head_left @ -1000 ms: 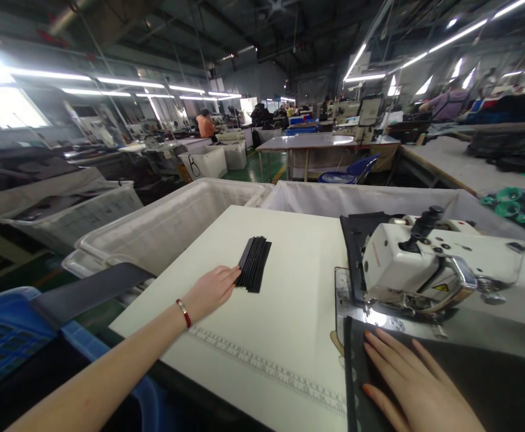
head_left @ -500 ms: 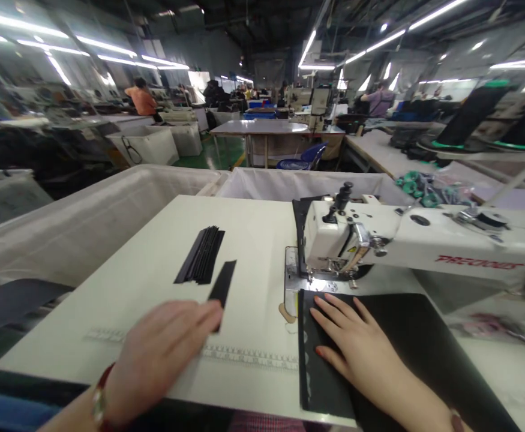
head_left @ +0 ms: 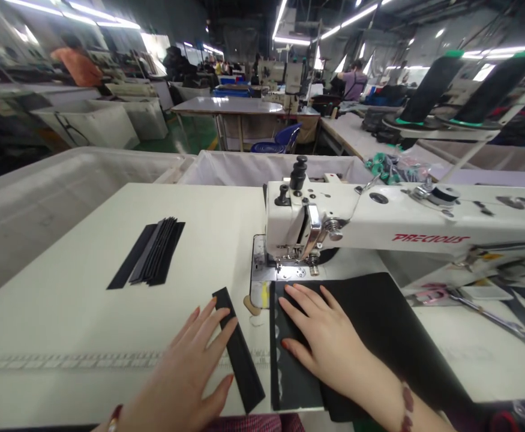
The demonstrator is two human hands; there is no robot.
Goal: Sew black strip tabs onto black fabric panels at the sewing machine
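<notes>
My left hand [head_left: 190,366] has its fingers spread, their tips resting on a narrow black strip [head_left: 244,360] on the white table. The strip lies slanted, just left of a large black sheet of material [head_left: 379,324]. Flat on that sheet, near its left edge, is my right hand [head_left: 320,327], fingers apart. Pale marks run along the sheet's left border. Directly ahead of the sheet stands the sewing machine [head_left: 298,234], its presser foot above the metal plate. A pile of black strips [head_left: 154,252] lies farther left on the table.
A printed ruler scale [head_left: 82,361] crosses the white tabletop [head_left: 64,318]. Scissors-like metal tongs [head_left: 491,315] lie under the machine arm at right. Large white bins [head_left: 86,168] border the table's far and left sides. Thread cones [head_left: 431,87] stand behind the machine.
My left hand has brought the strip rightward and nearer, beside the black sheet, and its fingers have spread. My right hand stays on the sheet. The view has turned right.
</notes>
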